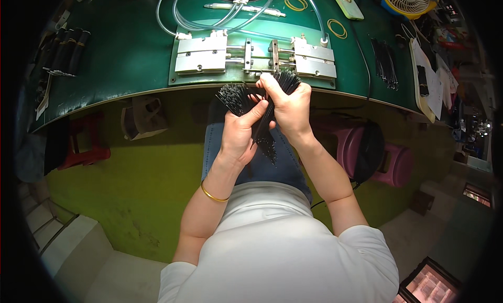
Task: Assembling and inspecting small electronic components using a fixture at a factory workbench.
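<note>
A bundle of thin black strands, likely cable ties or fine tubing, is gripped by both hands just below the near edge of the green workbench, above the lap. The fingers of the left hand are closed around the middle of the bundle, the thumb laid across it, so that the strands are kept together while their upper ends are fanned out. The right hand is curled over the upper part of the bundle, its fingertips pinched on a few strands, seemingly so that some can be separated from the rest. The lower ends hang down over the blue-clad thigh. A gold bangle is worn on the left wrist. Just beyond the hands, at the near edge of the workbench, a metal fixture with two aluminium blocks and guide rods is mounted, fed by clear hoses. Further bundles of black strands are laid at the left edge and toward the right edge. Yellow rubber bands lie near the far edge, and a small yellow fan stands at the far right corner. A pink stool is seen under the bench.
</note>
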Demonstrator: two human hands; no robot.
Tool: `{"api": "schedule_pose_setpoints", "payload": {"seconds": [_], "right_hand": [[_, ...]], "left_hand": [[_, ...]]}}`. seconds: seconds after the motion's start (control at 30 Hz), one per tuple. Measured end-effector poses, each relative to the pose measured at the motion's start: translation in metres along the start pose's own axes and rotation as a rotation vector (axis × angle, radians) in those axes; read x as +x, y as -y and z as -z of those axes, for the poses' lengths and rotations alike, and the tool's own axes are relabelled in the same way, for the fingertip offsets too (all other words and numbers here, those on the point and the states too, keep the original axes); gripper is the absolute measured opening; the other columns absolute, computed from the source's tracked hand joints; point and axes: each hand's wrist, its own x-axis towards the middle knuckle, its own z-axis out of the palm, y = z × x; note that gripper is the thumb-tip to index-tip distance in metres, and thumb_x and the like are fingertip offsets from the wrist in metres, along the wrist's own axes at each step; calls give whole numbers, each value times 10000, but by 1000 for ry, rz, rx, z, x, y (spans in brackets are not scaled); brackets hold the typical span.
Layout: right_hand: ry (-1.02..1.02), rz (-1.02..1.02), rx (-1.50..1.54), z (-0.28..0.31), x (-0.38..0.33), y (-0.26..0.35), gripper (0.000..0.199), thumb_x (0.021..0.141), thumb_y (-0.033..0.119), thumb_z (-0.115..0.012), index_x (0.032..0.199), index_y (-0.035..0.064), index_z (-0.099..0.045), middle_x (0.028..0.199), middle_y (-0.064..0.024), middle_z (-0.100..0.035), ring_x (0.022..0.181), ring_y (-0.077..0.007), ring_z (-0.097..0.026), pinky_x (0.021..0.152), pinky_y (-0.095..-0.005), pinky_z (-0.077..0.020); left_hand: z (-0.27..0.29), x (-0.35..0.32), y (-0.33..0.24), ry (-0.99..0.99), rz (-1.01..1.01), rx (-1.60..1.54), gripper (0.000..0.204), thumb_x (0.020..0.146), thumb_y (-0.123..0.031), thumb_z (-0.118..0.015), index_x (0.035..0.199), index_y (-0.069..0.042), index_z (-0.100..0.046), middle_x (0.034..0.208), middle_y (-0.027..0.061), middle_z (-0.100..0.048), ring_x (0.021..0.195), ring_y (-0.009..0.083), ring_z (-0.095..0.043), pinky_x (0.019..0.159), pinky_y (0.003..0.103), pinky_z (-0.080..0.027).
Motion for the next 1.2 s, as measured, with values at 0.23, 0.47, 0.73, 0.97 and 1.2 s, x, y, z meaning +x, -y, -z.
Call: {"api": "schedule_pose_setpoints", "payload": {"seconds": [0.23, 0.47, 0.73, 0.97, 1.2], "right_hand": [[75, -48, -21, 4, -3, 6, 136, 775, 91, -597, 755, -42, -618, 660, -48, -606, 556, -84, -564, 499, -208, -481], [86, -42, -64, 0, -9, 11, 144, 784, 102, -581, 785, -36, -622, 678, -66, -618, 582, -112, -605, 475, -206, -466], [32, -26, -79, 3, -4, 2, 167, 779, 121, -583, 773, -41, -624, 678, -68, -619, 584, -116, -609, 462, -216, -467], [39, -80, -45, 3, 1, 3, 174, 776, 125, -591, 763, -47, -619, 668, -72, -614, 583, -125, -610, 471, -212, -469], [19, -18, 11, 1, 2, 0, 176, 774, 146, -582, 710, -14, -619, 566, -52, -592, 392, -67, -506, 281, -198, -364]], "left_hand": [[-5, -2, -3, -22, -5, -5, 69, 814, -69, -557, 879, -44, -558, 787, 24, -571, 636, 104, -557, 496, 234, -485], [-2, -4, -2, -13, -33, 13, 65, 806, -61, -568, 870, -50, -558, 776, 18, -570, 629, 102, -556, 471, 232, -469], [-4, -2, 2, -64, -62, 23, 80, 790, -39, -585, 865, -46, -558, 789, 15, -567, 637, 96, -558, 463, 231, -470], [-3, 3, 1, -62, -66, 25, 91, 787, -27, -585, 873, -43, -561, 807, 14, -567, 657, 96, -565, 467, 230, -477], [-11, -1, -4, -62, -107, 70, 85, 799, -43, -574, 883, -32, -559, 801, 21, -570, 658, 104, -572, 486, 243, -493]]}}
